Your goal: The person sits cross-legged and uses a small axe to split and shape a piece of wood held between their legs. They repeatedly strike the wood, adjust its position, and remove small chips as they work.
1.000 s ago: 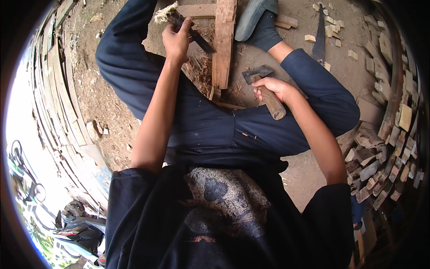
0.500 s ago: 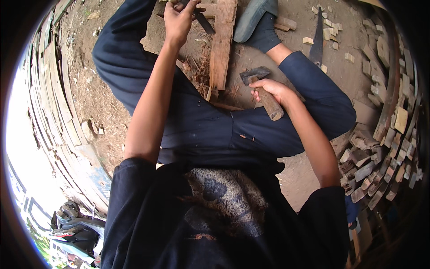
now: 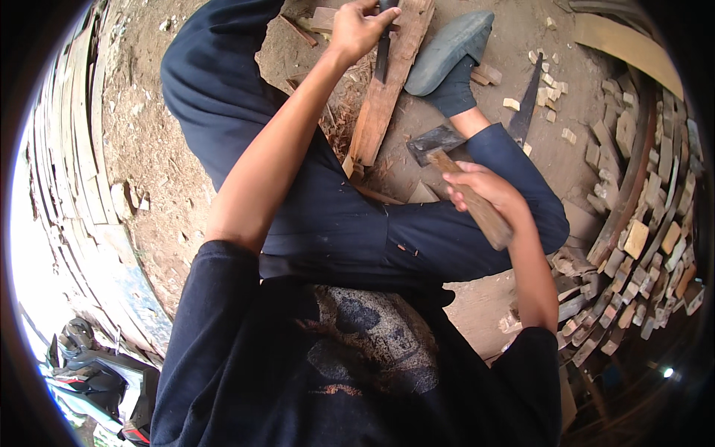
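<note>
Our left hand (image 3: pixel 356 31) grips the chisel (image 3: pixel 382 61), our right hand (image 3: pixel 488 191) the hammer (image 3: pixel 438 144); one off-line swing could bruise us!

We've got our dark-headed, wooden-handled hammer (image 3: pixel 482 211) aslant, our dark chisel (image 3: pixel 383 56) over the brown plank (image 3: pixel 383 108), near its left edge!

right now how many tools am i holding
2: a dark chisel-like tool in your left hand and a wooden-handled hammer in your right hand. Your left hand could hide something small.
</note>
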Available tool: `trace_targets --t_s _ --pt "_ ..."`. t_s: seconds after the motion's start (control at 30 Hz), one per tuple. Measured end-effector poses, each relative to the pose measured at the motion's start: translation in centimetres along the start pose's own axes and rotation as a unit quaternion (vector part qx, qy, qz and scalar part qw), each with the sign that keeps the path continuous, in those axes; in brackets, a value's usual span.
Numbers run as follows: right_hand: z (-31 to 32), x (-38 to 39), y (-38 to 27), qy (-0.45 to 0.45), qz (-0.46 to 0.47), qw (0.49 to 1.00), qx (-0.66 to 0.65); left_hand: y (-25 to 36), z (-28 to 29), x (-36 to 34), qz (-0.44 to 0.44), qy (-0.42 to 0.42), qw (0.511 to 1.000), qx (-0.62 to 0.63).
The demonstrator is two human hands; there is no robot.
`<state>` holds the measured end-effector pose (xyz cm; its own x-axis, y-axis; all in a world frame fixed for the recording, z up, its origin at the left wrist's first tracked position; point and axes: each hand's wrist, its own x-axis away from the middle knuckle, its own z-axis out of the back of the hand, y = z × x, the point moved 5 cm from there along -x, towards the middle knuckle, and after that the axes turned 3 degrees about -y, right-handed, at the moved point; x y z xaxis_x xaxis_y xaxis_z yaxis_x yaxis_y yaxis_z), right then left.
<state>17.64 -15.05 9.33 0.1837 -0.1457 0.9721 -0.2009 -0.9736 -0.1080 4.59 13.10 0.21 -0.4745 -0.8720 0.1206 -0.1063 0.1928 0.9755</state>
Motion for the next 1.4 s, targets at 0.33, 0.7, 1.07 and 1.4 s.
trace_targets --t_s 0.33,0.7,1.07,1.4 --pt "-1.2 11.5 -16.2 0.182 0.202 0.939 0.212 -0.3 -0.6 -1.3 0.027 -0.047 0.976 -0.212" --pt "-4.8 6.3 -33.4 0.134 0.244 0.873 0.401 0.3 -0.2 -1.2 0.035 0.029 0.969 -0.244" --pt "-7.1 3.9 -35.9 0.146 0.209 0.855 0.452 -0.4 0.7 -1.5 0.091 0.002 0.967 -0.237" --pt "-5.8 4.2 -33.5 0.169 0.143 0.846 0.486 -1.4 -0.2 -1.8 0.087 -0.018 0.97 -0.224"
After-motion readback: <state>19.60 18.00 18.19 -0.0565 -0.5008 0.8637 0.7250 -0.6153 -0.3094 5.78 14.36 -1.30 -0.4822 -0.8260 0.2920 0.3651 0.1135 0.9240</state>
